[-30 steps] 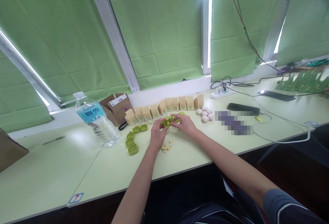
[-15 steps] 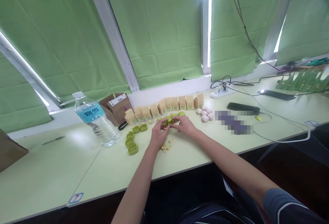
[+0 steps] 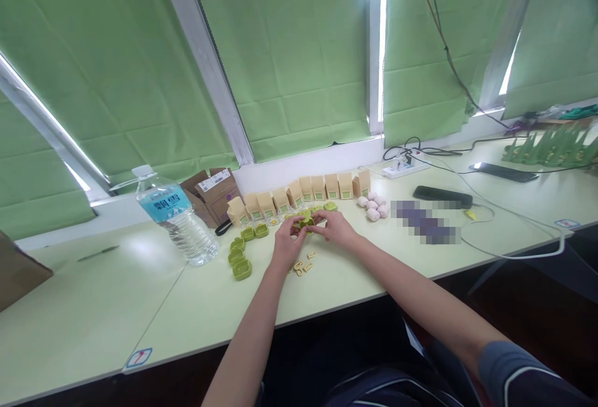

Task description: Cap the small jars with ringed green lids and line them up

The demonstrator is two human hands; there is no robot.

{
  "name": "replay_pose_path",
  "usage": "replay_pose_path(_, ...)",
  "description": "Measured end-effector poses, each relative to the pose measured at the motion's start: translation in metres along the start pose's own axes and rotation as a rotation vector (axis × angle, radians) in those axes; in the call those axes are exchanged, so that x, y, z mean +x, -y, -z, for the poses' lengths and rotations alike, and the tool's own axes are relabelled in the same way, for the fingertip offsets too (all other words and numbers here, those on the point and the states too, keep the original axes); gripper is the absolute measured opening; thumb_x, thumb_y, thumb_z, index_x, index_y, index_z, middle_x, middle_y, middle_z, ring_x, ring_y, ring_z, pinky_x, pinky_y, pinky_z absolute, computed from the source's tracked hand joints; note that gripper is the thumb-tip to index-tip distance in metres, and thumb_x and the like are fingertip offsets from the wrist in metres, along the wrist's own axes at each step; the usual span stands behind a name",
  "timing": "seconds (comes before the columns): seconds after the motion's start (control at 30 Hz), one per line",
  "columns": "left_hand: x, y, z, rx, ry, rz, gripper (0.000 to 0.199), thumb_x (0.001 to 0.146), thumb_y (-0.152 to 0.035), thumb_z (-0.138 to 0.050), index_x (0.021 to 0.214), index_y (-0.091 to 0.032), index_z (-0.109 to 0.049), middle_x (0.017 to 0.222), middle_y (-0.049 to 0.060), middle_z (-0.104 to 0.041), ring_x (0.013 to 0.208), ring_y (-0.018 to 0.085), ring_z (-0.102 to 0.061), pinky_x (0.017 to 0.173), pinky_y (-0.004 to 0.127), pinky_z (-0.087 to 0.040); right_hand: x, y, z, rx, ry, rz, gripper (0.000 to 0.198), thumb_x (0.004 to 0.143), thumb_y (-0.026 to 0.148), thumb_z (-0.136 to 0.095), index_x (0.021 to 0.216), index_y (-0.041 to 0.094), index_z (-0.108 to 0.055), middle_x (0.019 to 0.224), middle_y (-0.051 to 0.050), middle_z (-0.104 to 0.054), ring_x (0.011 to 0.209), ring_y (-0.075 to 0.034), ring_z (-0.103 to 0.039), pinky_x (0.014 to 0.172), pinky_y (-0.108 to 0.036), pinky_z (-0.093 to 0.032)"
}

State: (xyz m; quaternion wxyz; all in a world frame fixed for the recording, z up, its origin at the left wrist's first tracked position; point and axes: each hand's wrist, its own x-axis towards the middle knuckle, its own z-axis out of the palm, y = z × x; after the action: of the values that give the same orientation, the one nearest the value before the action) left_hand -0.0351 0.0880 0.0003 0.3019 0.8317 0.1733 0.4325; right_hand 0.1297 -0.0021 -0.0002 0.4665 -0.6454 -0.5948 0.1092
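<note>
On the table [image 3: 182, 326], left hand [image 3: 286, 246] and right hand [image 3: 338, 229] pinch one green cup [image 3: 306, 222] between them; looks midway, hands hide most of it. Five open cups [image 3: 242, 273] sit left, untouched; yellow pieces [image 3: 312, 256] lie loose.

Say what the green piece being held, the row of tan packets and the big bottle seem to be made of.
The green piece: probably plastic, satin-looking, from its even color; silicone is possible.
The tan packets: likely matte kraft paper, given their boxy folds and dull surface.
The bottle: seemingly clear, glossy plastic, from its see-through ribbed walls.
</note>
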Motion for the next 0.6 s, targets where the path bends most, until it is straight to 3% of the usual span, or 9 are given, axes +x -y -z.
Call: replay_pose_path(0.6, -0.0015, 0.0034, -0.0017, -0.011, 0.019, 0.02, 0.02, 0.084, -0.024, -0.06, 0.104, -0.02, -0.061, 0.097, 0.004, -0.062, 0.067, 0.011, -0.06, 0.068, 0.027, -0.054, -0.0021, 0.0052, -0.0004, -0.019, 0.01, 0.01, 0.036, 0.085, 0.053, -0.066, 0.105, 0.023, -0.068, 0.098, -0.002, -0.075, 0.041, -0.006, -0.053, 0.055, -0.025, -0.047)
